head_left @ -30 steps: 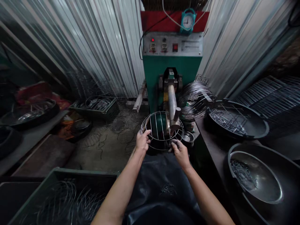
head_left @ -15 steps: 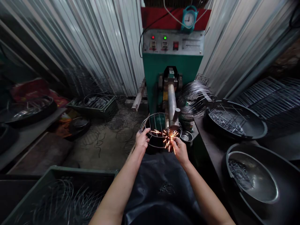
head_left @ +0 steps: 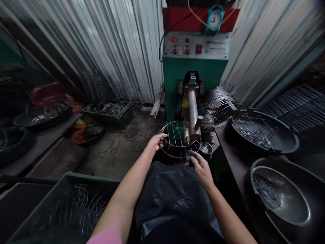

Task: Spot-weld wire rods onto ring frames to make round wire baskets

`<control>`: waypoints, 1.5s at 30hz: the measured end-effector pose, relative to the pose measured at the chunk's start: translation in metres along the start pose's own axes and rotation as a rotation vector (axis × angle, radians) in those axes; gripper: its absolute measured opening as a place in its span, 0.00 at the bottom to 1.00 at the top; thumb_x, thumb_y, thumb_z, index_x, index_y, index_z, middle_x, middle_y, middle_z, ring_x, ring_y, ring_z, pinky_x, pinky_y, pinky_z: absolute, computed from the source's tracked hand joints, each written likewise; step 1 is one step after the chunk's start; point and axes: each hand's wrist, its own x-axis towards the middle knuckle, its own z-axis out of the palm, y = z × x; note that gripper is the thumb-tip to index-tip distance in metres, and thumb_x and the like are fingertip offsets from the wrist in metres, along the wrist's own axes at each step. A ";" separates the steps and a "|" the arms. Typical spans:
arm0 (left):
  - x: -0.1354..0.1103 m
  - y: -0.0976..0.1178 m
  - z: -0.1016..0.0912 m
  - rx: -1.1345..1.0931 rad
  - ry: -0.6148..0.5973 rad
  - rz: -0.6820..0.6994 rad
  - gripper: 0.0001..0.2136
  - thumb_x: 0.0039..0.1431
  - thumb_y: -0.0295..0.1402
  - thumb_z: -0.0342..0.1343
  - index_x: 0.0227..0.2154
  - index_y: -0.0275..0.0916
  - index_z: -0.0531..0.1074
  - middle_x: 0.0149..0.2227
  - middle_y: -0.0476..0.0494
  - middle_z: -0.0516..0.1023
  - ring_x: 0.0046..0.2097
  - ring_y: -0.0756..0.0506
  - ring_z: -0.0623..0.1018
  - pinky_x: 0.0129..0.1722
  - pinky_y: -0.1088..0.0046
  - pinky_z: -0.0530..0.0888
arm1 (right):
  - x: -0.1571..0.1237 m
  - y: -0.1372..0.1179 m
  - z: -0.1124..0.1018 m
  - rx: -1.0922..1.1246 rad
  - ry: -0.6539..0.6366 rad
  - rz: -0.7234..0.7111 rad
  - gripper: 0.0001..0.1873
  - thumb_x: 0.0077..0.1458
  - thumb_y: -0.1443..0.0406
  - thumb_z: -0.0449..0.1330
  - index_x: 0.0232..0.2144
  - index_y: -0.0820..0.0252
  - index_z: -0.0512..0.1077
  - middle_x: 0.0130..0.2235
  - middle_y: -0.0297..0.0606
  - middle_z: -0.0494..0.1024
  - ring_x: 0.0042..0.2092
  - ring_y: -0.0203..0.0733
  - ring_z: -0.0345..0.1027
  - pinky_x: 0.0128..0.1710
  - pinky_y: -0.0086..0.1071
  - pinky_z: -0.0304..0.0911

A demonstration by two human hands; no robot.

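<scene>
Steel wire rack [head_left: 175,137], round, at twelve o'clock, bars running twelve to six.
Left hand [head_left: 156,142] grips its rim at nine; right hand [head_left: 199,165] pinches near five, on what I cannot tell. Pale characters [head_left: 179,128] on the green machine [head_left: 195,64] are too small to read. Since half a second ago, sparks have vanished and the second lamp [head_left: 187,40] has darkened.

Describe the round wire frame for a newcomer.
Find the green machine, then follow its metal arm to the lower end. The round wire frame is there, held by the left hand. Unlike the wire coil nearby, it has straight bars across.
</scene>
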 end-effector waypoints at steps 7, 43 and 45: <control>-0.032 -0.028 0.006 -0.120 0.091 0.218 0.20 0.29 0.30 0.63 0.28 0.39 0.61 0.18 0.61 0.54 0.16 0.59 0.51 0.15 0.83 0.46 | 0.013 0.012 0.029 -0.076 -0.025 -0.014 0.17 0.49 0.54 0.56 0.33 0.61 0.72 0.24 0.34 0.72 0.22 0.36 0.66 0.20 0.29 0.61; -0.039 -0.041 0.029 -0.176 0.158 0.196 0.24 0.27 0.31 0.64 0.29 0.40 0.58 0.19 0.62 0.52 0.17 0.60 0.51 0.15 0.82 0.46 | 0.006 0.002 -0.005 -0.122 0.131 -0.134 0.11 0.52 0.57 0.54 0.33 0.59 0.66 0.29 0.36 0.75 0.24 0.35 0.68 0.26 0.29 0.63; -0.040 -0.043 0.030 -0.168 0.153 0.214 0.24 0.27 0.31 0.64 0.30 0.40 0.58 0.19 0.62 0.53 0.17 0.59 0.52 0.15 0.82 0.47 | 0.008 0.010 -0.002 -0.196 0.085 -0.116 0.10 0.52 0.58 0.54 0.31 0.59 0.67 0.24 0.33 0.73 0.22 0.35 0.66 0.25 0.29 0.62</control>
